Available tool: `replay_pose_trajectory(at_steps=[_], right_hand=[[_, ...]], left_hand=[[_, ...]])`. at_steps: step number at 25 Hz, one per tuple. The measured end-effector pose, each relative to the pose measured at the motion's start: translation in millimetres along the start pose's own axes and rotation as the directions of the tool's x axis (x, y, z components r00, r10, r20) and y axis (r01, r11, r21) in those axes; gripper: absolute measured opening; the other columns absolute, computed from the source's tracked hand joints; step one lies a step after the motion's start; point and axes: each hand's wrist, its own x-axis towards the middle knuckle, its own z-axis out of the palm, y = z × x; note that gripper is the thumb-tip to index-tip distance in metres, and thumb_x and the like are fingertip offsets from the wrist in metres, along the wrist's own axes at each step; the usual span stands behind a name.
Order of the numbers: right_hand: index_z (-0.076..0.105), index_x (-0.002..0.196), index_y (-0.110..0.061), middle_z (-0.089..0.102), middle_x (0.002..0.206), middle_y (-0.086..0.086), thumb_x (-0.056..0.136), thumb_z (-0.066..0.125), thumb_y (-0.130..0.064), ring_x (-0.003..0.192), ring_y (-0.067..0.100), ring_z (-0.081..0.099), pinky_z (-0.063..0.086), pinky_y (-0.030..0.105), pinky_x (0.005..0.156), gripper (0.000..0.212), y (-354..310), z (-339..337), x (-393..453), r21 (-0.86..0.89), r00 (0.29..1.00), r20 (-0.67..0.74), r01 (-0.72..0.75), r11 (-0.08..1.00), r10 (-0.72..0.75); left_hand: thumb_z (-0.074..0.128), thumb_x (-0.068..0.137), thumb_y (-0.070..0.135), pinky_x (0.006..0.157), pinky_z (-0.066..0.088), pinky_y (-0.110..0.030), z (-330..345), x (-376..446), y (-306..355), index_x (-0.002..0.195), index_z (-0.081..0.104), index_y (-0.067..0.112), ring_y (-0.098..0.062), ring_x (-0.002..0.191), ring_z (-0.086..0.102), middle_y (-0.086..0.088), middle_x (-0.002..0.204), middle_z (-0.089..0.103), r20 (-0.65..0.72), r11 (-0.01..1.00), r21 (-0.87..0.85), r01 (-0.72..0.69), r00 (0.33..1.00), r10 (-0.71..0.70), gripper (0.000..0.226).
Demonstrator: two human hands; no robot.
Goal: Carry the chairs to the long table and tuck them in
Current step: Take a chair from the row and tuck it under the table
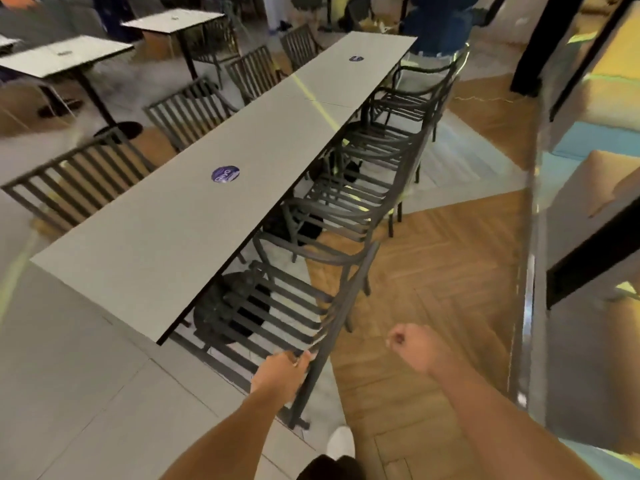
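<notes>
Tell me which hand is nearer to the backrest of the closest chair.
Left. The left hand grips the backrest top of the closest chair. The right hand is closed in a fist, off to the right, apart from it.

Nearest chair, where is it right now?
Head view, lower centre: the nearest chair sits tucked under the long table at its near right corner, with the left hand gripping its backrest top.

Matt grey table (194, 216), slatted metal chair (277, 306)
</notes>
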Motion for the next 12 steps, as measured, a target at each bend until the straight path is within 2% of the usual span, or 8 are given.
replay_pose_trajectory(at_steps=[5, 9, 12], right_hand=[[0.072, 0.116, -0.026, 0.075, 0.104, -0.006, 0.097, 0.062, -0.036, 0.096, 0.012, 0.068, 0.053, 0.03, 0.091, 0.023, -35, -17, 47, -0.041, 0.994, 0.028, 0.104, 0.994, -0.103], [0.069, 0.125, -0.027, 0.073, 0.116, -0.007, 0.098, 0.062, -0.036, 0.105, 0.012, 0.066, 0.052, 0.031, 0.097, 0.03, -54, -30, 87, -0.07, 0.988, 0.034, 0.153, 0.986, -0.151], [0.065, 0.13, -0.029, 0.07, 0.123, -0.007, 0.098, 0.061, -0.037, 0.113, 0.015, 0.064, 0.053, 0.036, 0.098, 0.033, -65, -33, 118, -0.187, 0.976, 0.05, 0.216, 0.958, -0.21]], left_hand=[[0.034, 0.098, 0.072, 0.088, 0.054, -0.033, 1, 28, -2, 0.122, 0.066, 0.028, -0.013, 0.093, 0.064, 0.003, 0.106, 0.07, 0.075, 0.987, -0.155, 0.035, 0.997, -0.024, 0.06], [0.036, 0.099, 0.071, 0.081, 0.051, -0.028, -4, 40, 7, 0.13, 0.063, 0.029, -0.006, 0.086, 0.063, 0.006, 0.108, 0.069, 0.112, 0.981, -0.192, 0.032, 0.994, -0.011, 0.058], [0.039, 0.095, 0.075, 0.092, 0.054, -0.031, -5, 49, 6, 0.135, 0.061, 0.032, -0.006, 0.093, 0.067, 0.008, 0.115, 0.071, 0.157, 0.975, -0.221, 0.038, 0.988, -0.002, 0.063]])
